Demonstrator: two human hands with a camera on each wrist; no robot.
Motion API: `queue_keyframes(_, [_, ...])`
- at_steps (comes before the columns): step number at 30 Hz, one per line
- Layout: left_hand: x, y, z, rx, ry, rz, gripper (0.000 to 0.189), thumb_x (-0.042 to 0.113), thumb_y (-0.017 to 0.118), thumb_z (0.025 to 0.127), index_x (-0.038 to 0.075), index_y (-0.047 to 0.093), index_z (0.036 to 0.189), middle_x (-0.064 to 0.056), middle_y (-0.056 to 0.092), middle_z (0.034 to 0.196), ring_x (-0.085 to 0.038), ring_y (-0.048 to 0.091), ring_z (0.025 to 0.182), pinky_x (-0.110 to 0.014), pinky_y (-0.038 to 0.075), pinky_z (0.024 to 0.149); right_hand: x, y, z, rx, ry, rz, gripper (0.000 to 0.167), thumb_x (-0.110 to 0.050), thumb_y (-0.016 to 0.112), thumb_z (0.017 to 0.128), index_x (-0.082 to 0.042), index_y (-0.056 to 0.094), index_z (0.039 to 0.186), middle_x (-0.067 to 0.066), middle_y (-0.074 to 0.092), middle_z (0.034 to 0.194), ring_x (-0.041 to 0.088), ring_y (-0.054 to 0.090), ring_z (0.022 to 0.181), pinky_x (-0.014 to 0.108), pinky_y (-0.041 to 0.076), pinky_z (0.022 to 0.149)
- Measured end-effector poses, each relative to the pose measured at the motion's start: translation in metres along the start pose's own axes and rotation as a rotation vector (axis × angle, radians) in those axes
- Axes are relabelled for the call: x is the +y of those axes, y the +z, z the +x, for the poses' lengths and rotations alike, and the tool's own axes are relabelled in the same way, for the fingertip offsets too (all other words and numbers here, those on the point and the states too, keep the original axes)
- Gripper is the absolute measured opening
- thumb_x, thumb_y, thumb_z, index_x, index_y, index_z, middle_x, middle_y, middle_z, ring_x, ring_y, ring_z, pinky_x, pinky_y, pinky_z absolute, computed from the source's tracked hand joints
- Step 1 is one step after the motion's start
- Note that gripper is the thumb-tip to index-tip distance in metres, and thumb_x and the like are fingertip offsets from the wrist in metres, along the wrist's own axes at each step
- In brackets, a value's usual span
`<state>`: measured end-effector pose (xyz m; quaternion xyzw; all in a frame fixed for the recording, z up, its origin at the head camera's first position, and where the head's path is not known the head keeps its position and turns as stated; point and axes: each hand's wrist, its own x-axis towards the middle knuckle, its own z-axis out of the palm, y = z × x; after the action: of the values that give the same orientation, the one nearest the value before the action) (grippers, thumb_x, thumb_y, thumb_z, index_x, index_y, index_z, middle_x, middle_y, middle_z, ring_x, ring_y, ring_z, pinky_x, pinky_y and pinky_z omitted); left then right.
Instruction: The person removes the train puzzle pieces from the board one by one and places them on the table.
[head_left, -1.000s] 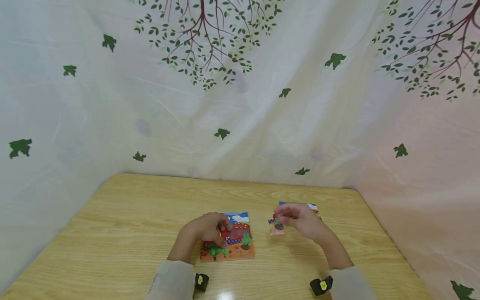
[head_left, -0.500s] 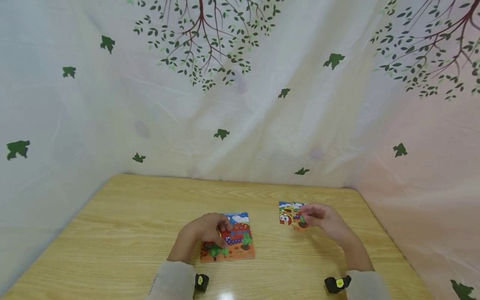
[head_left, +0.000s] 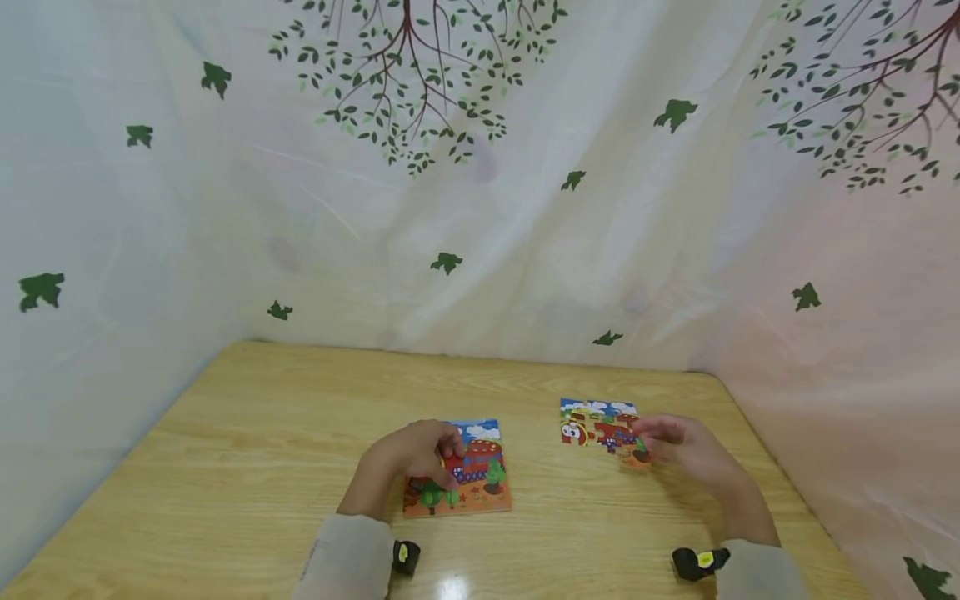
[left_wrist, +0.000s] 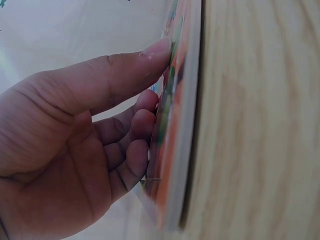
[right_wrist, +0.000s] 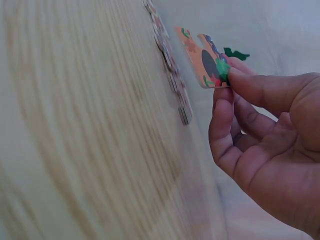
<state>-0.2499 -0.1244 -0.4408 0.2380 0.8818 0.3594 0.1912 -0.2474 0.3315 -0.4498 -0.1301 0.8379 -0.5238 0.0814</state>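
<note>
In the head view my left hand rests on a square picture puzzle, which shows a red train, trees and clouds. Thumb and fingertips touch its face in the left wrist view, without gripping its edge. My right hand pinches a puzzle piece between thumb and fingers; it is orange with a green tree and a purple strip. That piece hovers by the lower right of a cluster of puzzle pieces with a smiling train face and clouds. The right wrist view shows it apart from the pieces' edges.
The wooden table carries both puzzles. A pale cloth curtain with printed branches and leaves stands behind and on both sides. Black bands with yellow marks sit at both wrists.
My right hand has moved to the right with the puzzle piece, past the cluster's front, uncovering the pieces behind. My left hand stays on the square puzzle.
</note>
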Motion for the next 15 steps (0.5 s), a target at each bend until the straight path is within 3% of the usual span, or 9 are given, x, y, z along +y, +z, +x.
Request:
queue_keyframes(4, [0.000, 0.001, 0.001, -0.003, -0.004, 0.001, 0.034, 0.009, 0.091, 0.077, 0.013, 0.066, 0.099, -0.003, 0.060, 0.093, -0.019, 0.052, 0.084, -0.037, 0.045, 0.075, 0.005, -0.006, -0.005, 0.020, 0.041, -0.040, 0.034, -0.004, 0.060, 0.102, 0.011, 0.057, 0.133, 0.027, 0.063, 0.126, 0.011, 0.063, 0.101, 0.026, 0.056, 0.082])
queue_keyframes(12, [0.001, 0.001, 0.001, -0.008, -0.015, 0.009, 0.033, 0.010, 0.091, 0.077, 0.013, 0.066, 0.099, -0.002, 0.060, 0.093, -0.019, 0.052, 0.084, -0.038, 0.045, 0.076, 0.010, -0.009, -0.009, 0.002, 0.091, -0.098, 0.028, -0.001, 0.059, 0.102, 0.009, 0.061, 0.128, 0.018, 0.067, 0.112, 0.015, 0.059, 0.085, 0.029, 0.050, 0.064])
queue_keyframes(15, [0.000, 0.000, 0.000, -0.005, -0.016, 0.013, 0.033, 0.010, 0.091, 0.077, 0.013, 0.066, 0.099, -0.002, 0.059, 0.093, -0.019, 0.052, 0.084, -0.037, 0.045, 0.076, 0.012, -0.008, -0.007, 0.000, 0.091, -0.098, 0.026, 0.002, 0.060, 0.100, 0.009, 0.063, 0.125, 0.019, 0.068, 0.114, 0.015, 0.060, 0.087, 0.028, 0.051, 0.066])
